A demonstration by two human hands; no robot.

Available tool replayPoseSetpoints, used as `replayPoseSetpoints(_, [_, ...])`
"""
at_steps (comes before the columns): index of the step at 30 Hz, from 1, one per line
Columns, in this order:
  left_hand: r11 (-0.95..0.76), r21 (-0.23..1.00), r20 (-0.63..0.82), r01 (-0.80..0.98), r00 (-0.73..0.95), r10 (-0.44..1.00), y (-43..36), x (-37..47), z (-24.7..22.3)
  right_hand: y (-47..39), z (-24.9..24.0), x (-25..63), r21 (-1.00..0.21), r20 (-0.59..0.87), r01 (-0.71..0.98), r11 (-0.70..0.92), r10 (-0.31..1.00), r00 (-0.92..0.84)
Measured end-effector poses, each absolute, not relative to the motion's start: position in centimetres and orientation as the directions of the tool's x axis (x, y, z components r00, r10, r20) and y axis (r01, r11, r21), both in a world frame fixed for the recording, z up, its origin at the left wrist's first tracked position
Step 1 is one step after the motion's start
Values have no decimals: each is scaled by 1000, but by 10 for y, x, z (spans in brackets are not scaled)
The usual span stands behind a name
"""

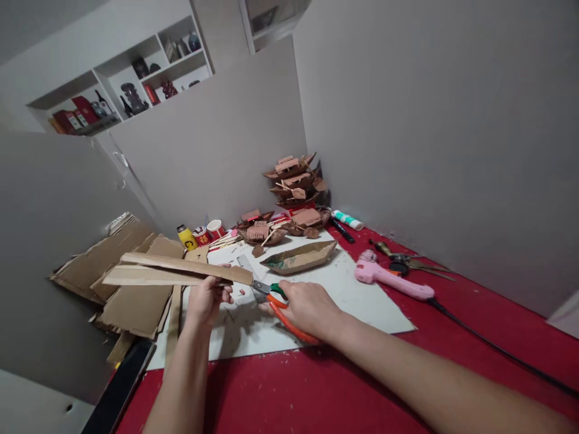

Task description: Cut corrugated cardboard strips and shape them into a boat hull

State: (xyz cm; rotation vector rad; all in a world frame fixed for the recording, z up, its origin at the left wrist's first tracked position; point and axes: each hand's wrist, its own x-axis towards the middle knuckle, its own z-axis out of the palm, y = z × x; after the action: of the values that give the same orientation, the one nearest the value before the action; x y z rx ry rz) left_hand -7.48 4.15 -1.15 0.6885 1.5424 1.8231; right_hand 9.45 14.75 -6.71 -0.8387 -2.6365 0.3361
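Observation:
My left hand [208, 300] is closed around long cardboard strips [185, 265], which stretch out to the left and end at the right over the white sheet [353, 295]. In my right hand [310, 307] are scissors [289, 322] with orange and green handles, their blades meeting the right end of the upper strip. Whether the blades are parted is hard to see. Just beyond my hands lies a cardboard boat hull [301, 258]. A ruler [246, 264] rests on the sheet behind the strips, partly covered.
Flattened cardboard [140, 301] is piled at the left. Small model boats [294, 181] are stacked at the back, near paper cups [215, 229] and a yellow bottle [187, 237]. On the red table [289, 392], a pink glue gun [393, 280] trails a black cord at the right.

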Motion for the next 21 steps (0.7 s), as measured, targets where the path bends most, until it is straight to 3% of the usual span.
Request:
replayPoseSetpoints(7, [-111,992,24,-63,-763,646,46,-66,-14,147,-65,95,-313,264,517,797,596,-759])
replayPoseSetpoints(14, [-74,997,30,-23,-770,638,45,-70,-13,149,-70,94,-301,285,508,807,585,-760])
replayPoseSetpoints(21, [-39,999,38,17,-767,641,45,-69,-14,152,-71,93,-334,216,501,798,582,-784])
